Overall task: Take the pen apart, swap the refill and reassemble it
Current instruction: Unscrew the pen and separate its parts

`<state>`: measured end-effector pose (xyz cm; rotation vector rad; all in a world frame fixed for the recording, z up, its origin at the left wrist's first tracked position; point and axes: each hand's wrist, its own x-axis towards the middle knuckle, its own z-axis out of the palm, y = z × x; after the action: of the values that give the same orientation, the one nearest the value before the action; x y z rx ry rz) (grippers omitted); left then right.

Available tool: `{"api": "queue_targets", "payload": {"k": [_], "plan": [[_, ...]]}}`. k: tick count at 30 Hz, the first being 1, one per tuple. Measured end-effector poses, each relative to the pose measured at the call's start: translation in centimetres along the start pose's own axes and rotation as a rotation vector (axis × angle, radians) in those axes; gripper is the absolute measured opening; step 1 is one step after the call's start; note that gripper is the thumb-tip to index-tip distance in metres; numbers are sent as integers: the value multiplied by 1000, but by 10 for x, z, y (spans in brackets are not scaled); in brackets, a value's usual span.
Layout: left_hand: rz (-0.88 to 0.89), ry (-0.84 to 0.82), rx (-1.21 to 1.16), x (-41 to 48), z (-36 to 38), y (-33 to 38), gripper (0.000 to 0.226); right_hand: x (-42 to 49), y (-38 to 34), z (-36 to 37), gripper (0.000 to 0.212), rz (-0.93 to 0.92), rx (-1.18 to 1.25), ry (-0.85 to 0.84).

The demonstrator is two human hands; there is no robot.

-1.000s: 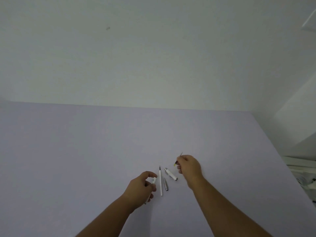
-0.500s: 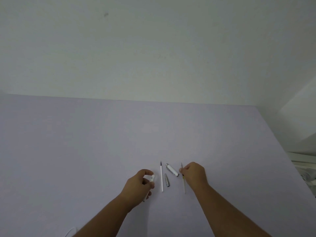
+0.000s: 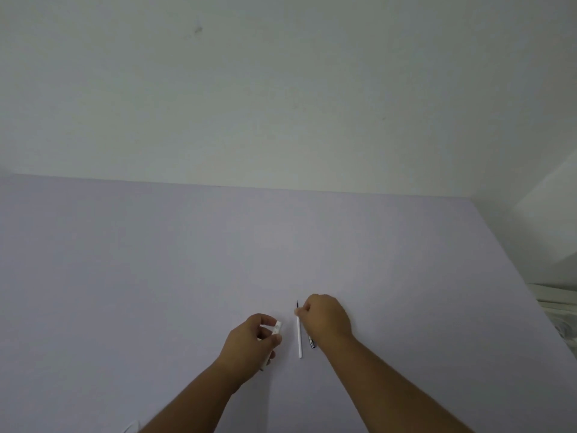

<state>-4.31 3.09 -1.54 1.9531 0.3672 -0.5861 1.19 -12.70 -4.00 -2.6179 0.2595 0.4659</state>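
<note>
Pen refill: we'd dropped the old one; right hand fingers now pinched the fresh one's tip end, left hand clamped on barrel.

white refill lies lengthwise on table, dark tip away; white barrel held.

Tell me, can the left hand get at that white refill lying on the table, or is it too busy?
Probably not yet. The left hand is already closed around the white pen barrel, and the right hand is pinching the refill at its far end.
</note>
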Motion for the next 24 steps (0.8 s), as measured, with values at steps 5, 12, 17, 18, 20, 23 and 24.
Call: {"api": "queue_targets", "payload": {"k": [5,12,17,18,20,23,24], "plan": [[-18,31,-6,0,-5,-2,10,5,-13,18,24,57,-148,16],[-16,44,16,1,-9,-7,4,0,-22,19,21,106,-86,-18],[19,30,24,1,-10,-4,12,-7,-26,-2,20,39,333,96],[24,31,25,0,-10,-4,12,-7,-27,-6,19,33,454,126],[36,37,32,0,-9,-2,11,-9,-27,-14,21,41,614,182],[47,33,36,-1,-6,2,12,-11,-23,-20,21,52,704,221],[51,31,36,-2,-5,3,13,-11,-22,-20,20,57,727,219]]}}
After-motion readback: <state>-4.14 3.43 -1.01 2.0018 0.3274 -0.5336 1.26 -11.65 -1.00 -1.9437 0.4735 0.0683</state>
